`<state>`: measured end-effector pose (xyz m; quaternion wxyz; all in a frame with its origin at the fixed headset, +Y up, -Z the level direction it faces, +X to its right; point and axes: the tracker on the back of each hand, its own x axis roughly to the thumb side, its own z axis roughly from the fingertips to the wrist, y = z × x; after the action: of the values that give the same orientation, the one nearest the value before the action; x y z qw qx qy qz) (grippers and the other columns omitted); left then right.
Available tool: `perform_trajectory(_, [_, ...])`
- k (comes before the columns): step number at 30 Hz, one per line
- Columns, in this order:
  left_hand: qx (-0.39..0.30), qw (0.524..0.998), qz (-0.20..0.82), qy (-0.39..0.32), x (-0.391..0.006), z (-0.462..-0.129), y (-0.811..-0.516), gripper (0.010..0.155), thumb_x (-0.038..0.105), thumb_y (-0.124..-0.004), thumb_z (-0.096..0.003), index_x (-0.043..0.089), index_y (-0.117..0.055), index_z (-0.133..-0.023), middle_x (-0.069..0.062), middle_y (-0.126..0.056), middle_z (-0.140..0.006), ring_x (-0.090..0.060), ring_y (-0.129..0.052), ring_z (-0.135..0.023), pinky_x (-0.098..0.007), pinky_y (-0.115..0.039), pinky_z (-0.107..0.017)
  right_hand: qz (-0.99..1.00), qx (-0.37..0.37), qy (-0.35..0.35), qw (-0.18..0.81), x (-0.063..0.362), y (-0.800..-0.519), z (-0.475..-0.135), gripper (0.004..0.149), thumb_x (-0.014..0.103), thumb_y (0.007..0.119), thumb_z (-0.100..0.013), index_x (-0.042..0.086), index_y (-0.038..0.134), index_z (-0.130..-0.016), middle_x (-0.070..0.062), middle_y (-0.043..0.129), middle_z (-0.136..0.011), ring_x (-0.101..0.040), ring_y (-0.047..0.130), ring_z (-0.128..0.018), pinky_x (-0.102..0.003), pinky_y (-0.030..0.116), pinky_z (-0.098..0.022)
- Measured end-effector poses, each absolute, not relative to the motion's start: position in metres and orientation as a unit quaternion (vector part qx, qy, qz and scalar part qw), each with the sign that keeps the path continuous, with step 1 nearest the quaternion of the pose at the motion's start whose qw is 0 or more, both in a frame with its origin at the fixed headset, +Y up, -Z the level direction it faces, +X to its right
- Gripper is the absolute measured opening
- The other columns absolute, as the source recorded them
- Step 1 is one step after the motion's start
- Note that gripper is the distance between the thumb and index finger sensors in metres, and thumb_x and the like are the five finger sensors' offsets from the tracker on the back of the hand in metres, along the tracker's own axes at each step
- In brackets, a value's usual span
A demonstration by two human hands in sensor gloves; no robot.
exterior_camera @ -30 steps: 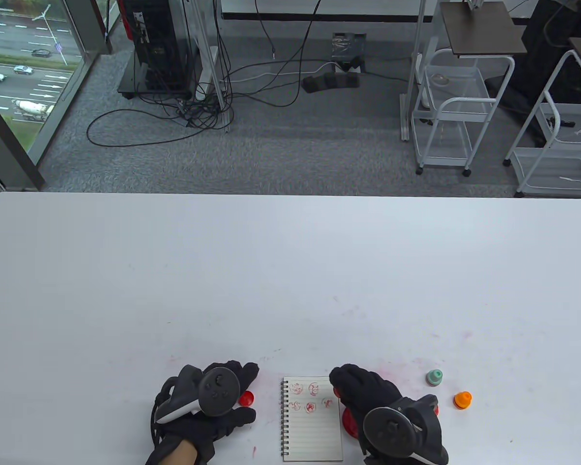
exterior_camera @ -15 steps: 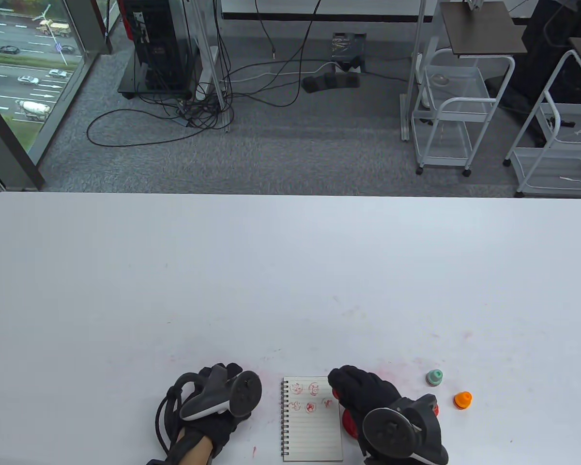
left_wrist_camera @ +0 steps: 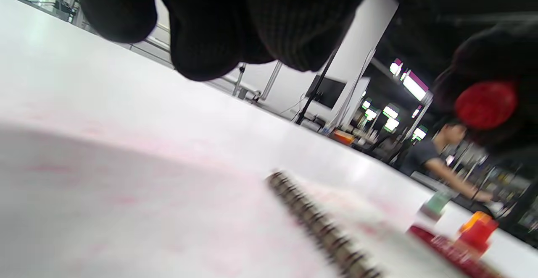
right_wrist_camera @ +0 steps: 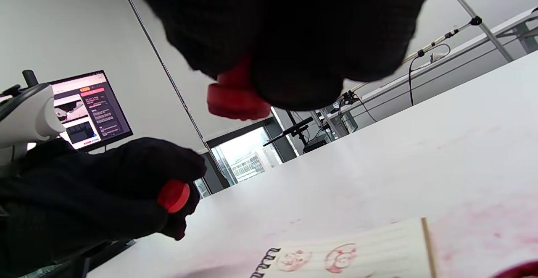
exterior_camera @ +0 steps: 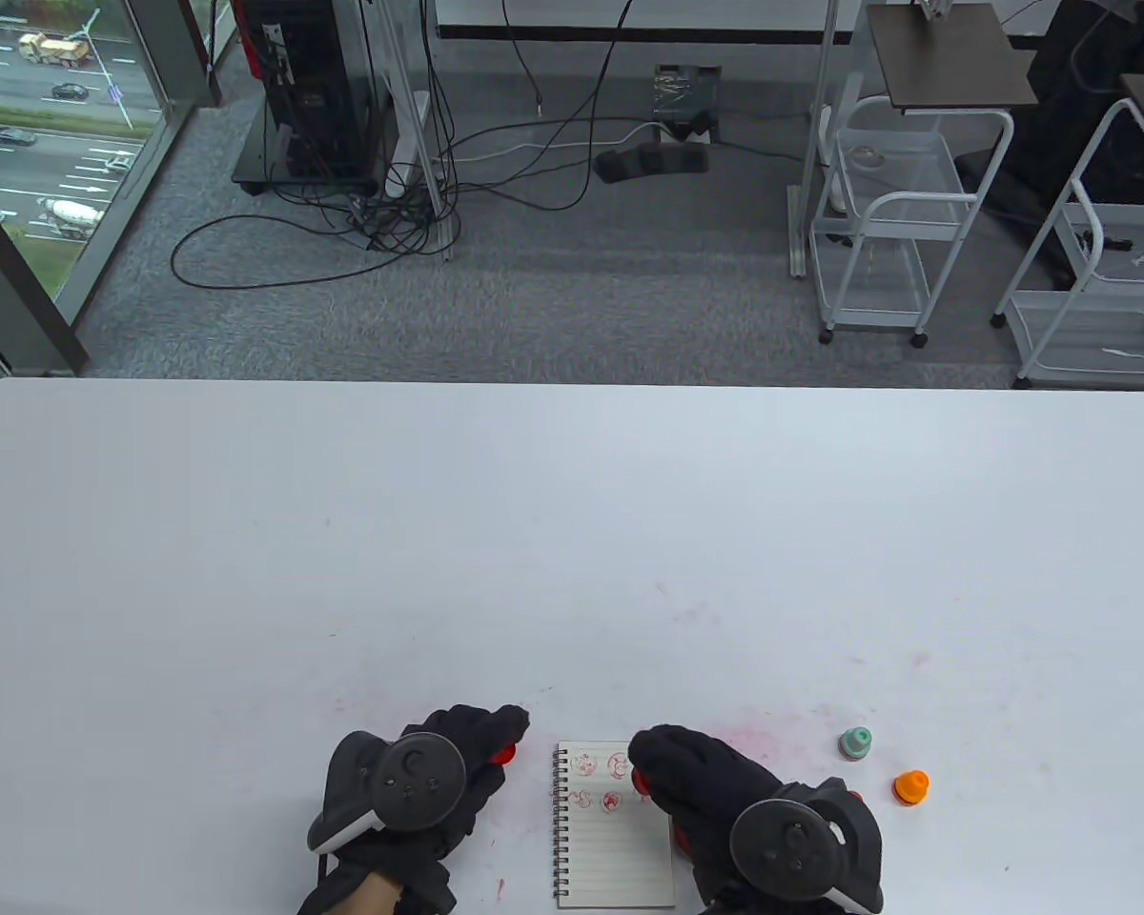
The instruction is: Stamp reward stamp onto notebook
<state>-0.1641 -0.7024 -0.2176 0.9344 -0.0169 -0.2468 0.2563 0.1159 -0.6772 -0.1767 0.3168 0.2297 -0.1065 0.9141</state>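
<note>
Right hand point(exterior_camera: 701, 777) shifted left over small spiral-bound lined notebook point(exterior_camera: 614, 839) on desk, pinching red plastic stamp point(right_wrist_camera: 235, 95) above page. Left hand point(exterior_camera: 448, 762) pinches red round cap point(right_wrist_camera: 173, 196). We judge stamp light, rigid; grip barrel.

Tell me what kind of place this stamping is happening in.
Probably an office-style lab or recording room: a white table stands on grey carpet, with a dark equipment rack trailing loose cables, white wheeled carts, and a lit monitor nearby.
</note>
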Motion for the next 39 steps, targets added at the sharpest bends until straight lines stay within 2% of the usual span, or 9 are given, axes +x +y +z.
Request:
perform_trajectory(3, [-0.015,0.919,0.296,-0.258,-0.161,-0.214,-0.698,0.063,0.029,-0.087,-0.0445,0.024,-0.065,-0.104,-0.008,-0.086,-0.087,-0.021,-0.091,-0.067,-0.054,-0.078,-0.062,0.902,0.239,-0.104,0.343,0.112,-0.677,-0.175,0.043,0.021,0.084,-0.040,0.022,0.085,-0.082,-0.010,0.092,-0.086,-0.023,0.101,-0.056,-0.035,0.092,-0.041])
perform_trajectory(6, [-0.017,0.914,0.304,-0.270,-0.156,-0.212,-0.697,0.070,0.030,-0.087,-0.0444,0.014,-0.061,-0.108,-0.007,-0.087,-0.086,-0.020,-0.092,-0.066,-0.054,-0.079,-0.062,0.891,0.248,-0.099,0.367,0.108,-0.676,-0.173,0.042,0.020,0.084,-0.040,0.022,0.085,-0.082,-0.010,0.089,-0.088,-0.023,0.100,-0.058,-0.035,0.091,-0.043])
perform_trajectory(11, [-0.027,0.900,0.325,-0.289,-0.147,-0.209,-0.696,0.067,0.033,-0.089,-0.0416,0.009,-0.071,-0.101,-0.005,-0.091,-0.079,-0.019,-0.094,-0.061,-0.054,-0.081,-0.059,0.871,0.255,-0.087,0.411,0.101,-0.674,-0.169,0.041,0.018,0.084,-0.041,0.022,0.085,-0.081,-0.012,0.080,-0.093,-0.027,0.098,-0.063,-0.037,0.091,-0.047])
perform_trajectory(14, [-0.017,0.901,0.308,-0.305,-0.141,-0.206,-0.693,0.069,0.042,-0.090,-0.0366,0.009,-0.078,-0.096,-0.002,-0.095,-0.072,-0.017,-0.096,-0.055,-0.053,-0.083,-0.057,0.862,0.265,-0.095,0.422,0.096,-0.672,-0.166,0.040,0.018,0.084,-0.041,0.022,0.086,-0.081,-0.013,0.081,-0.091,-0.028,0.099,-0.063,-0.037,0.091,-0.046])
perform_trajectory(19, [-0.007,0.893,0.305,-0.330,-0.132,-0.200,-0.688,0.070,0.046,-0.091,-0.0336,0.009,-0.080,-0.092,0.000,-0.096,-0.069,-0.017,-0.097,-0.052,-0.053,-0.083,-0.057,0.862,0.280,-0.116,0.407,0.090,-0.671,-0.161,0.042,0.018,0.084,-0.040,0.022,0.085,-0.082,-0.012,0.083,-0.089,-0.027,0.100,-0.062,-0.037,0.092,-0.045])
perform_trajectory(39, [-0.022,0.880,0.319,-0.351,-0.127,-0.196,-0.687,0.071,0.050,-0.088,-0.0346,0.009,-0.081,-0.091,-0.001,-0.096,-0.068,-0.018,-0.096,-0.052,-0.054,-0.082,-0.057,0.868,0.290,-0.124,0.383,0.085,-0.673,-0.160,0.041,0.020,0.086,-0.040,0.022,0.085,-0.080,-0.012,0.085,-0.087,-0.025,0.101,-0.059,-0.037,0.093,-0.044])
